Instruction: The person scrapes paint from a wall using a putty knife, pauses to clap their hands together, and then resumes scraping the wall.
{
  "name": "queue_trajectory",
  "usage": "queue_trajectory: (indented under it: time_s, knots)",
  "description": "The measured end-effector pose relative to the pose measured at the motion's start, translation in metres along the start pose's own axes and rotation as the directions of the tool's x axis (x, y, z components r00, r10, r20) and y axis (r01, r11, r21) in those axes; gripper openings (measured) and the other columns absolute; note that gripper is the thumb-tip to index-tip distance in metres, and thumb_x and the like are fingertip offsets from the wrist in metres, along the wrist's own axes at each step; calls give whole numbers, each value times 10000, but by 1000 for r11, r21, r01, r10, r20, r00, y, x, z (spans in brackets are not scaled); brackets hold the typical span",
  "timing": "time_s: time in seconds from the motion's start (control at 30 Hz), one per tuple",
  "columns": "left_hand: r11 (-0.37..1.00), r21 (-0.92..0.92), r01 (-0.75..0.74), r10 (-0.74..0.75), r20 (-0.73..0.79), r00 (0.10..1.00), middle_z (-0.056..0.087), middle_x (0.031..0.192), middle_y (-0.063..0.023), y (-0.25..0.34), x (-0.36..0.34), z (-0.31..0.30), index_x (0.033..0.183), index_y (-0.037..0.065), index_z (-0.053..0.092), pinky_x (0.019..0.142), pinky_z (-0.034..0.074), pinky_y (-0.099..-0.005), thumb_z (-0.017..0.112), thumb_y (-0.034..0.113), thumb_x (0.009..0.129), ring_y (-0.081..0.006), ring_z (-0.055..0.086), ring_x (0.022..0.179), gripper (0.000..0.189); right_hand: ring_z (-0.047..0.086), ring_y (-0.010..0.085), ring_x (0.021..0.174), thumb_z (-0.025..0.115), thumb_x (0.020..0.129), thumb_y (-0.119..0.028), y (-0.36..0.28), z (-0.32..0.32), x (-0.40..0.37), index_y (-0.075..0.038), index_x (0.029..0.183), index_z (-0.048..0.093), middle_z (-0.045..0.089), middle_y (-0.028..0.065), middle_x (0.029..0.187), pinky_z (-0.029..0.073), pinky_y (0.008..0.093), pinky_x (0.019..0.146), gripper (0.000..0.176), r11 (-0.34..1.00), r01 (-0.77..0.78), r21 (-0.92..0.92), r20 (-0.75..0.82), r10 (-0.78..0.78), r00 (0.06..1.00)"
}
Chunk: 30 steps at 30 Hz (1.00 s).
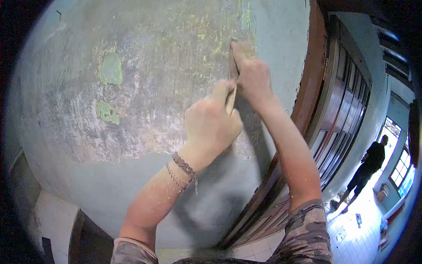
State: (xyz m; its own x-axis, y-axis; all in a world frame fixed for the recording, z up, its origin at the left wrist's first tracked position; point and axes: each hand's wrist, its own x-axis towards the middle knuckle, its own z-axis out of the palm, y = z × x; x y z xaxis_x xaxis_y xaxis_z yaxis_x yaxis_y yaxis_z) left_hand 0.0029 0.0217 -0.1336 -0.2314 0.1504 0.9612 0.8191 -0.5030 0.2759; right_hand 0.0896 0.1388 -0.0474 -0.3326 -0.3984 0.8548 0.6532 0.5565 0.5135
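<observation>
Two hands (210,124) (256,80), fingers (220,91) round a slim tool (231,101), face the wall (151,79), open leftward, doorframe (313,75) at right.

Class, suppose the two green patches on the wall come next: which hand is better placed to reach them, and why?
Probably the left hand: it is nearer the green patches, while the right hand is farther off, toward the brown door frame.
</observation>
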Motion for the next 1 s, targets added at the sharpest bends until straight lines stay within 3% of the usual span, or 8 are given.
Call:
queue_trajectory:
  time_s: [0.23,0.27,0.4,0.53,0.57,0.77,0.87,1.0]
  knots:
    - [993,64,-100,104,-66,992,666,875,-217,33,91,-11,954,43,661,731,519,-416,628,169,769,-396,644,858,225,653,339,870,606,785,-169,54,-6,88,-83,885,654,678,152,901,538,450,734,141,992,-71,-105,311,100,945]
    - [993,38,-112,115,-75,991,663,883,-228,34,87,-10,947,38,668,741,515,-420,632,178,768,-401,642,871,229,622,393,837,614,785,-277,63,2,83,-122,1007,661,665,171,894,498,481,716,276,998,-37,-57,269,51,962]
    - [998,37,-60,62,-68,996,667,894,-227,32,86,-4,935,34,682,754,513,-425,636,178,769,-400,646,876,224,659,357,861,596,790,-172,55,-1,79,-75,885,664,676,175,860,534,458,745,152,999,-28,-29,166,33,986]
    - [990,-23,-142,139,-97,986,669,879,-227,36,112,-13,937,35,676,749,516,-425,633,178,774,-400,650,863,221,655,372,861,583,786,-155,67,-1,105,-59,869,653,672,193,845,535,453,748,145,990,-15,-137,314,57,948]
    - [990,21,-139,140,-75,987,668,855,-220,36,104,-15,935,39,669,741,518,-422,632,170,775,-397,650,853,209,653,377,856,586,776,-145,64,-2,102,-49,880,653,669,200,842,536,448,747,156,986,3,-166,384,62,921]
    - [988,144,52,-84,225,971,654,784,-194,25,-2,-19,927,54,647,703,511,-431,630,145,776,-391,646,823,177,649,378,799,588,811,-189,3,-19,-2,-38,850,625,655,199,799,533,450,704,160,993,-62,105,137,47,989]
    - [1000,8,-13,13,14,1000,649,784,-213,24,41,-5,930,52,649,699,507,-433,614,126,766,-400,642,811,183,648,377,791,571,825,-191,25,-16,29,-54,852,623,654,196,803,531,451,700,150,994,-69,87,174,53,983]
    - [997,18,-71,70,6,997,650,830,-238,43,81,-20,930,27,651,724,510,-415,574,84,738,-409,640,816,215,651,372,809,585,800,-181,46,-14,62,-73,877,641,661,191,827,521,469,700,144,998,-62,28,272,52,961]
